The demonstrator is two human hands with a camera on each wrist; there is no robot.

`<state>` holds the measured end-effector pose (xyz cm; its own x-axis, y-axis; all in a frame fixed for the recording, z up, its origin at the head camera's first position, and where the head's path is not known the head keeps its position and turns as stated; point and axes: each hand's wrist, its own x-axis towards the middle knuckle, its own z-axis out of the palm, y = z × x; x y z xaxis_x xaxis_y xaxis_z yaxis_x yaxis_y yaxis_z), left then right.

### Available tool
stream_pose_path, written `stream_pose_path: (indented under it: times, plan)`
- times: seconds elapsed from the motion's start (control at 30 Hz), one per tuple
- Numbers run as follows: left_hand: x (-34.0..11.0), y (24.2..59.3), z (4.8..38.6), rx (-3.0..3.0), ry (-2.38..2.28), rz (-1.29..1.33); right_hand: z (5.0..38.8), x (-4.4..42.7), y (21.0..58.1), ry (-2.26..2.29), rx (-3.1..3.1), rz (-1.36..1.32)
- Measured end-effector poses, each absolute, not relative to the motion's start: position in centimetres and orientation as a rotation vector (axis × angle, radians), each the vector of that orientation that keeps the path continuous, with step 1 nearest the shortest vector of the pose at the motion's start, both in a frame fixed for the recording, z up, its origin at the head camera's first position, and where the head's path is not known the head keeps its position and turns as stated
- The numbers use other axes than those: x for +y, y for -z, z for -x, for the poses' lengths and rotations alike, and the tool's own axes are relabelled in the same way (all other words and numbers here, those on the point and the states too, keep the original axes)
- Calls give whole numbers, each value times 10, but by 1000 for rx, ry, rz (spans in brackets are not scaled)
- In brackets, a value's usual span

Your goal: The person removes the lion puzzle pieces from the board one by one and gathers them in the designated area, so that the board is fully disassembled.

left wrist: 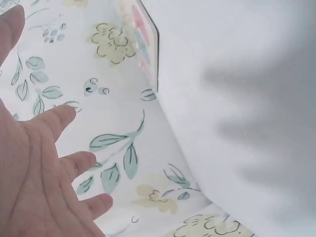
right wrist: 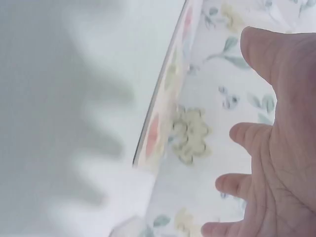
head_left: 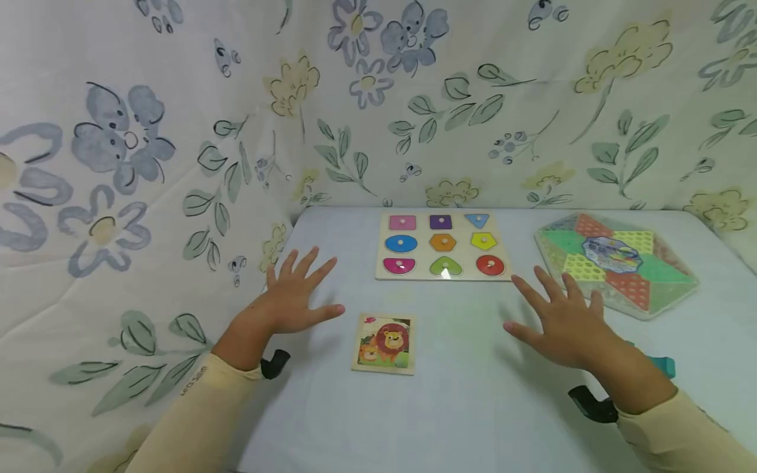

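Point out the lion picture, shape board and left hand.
Lion picture (head_left: pixel 384 344): head view, middle of its printed front.
Shape board (head_left: pixel 423 244): head view, bare surface near its middle.
Left hand (head_left: pixel 290 304): head view, back of it.

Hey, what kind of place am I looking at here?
Probably a small tabletop play area, perhaps indoors: a knobbed shape board and a little lion picture lie on a white table, with floral fabric behind it.
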<state>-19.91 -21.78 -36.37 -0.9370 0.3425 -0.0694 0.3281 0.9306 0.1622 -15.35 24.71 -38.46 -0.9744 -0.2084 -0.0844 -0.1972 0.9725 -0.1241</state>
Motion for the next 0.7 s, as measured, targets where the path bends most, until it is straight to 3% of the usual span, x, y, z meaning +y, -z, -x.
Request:
stream_pose_path:
  times: [0.5, 0.7]
  plan:
    - [-194, 407, 174, 2824, -142, -610, 165, 83, 415, 322, 2869, 644]
    - [-187, 418, 171, 2748, -125, -624, 168, 39, 425, 361, 2831, 744]
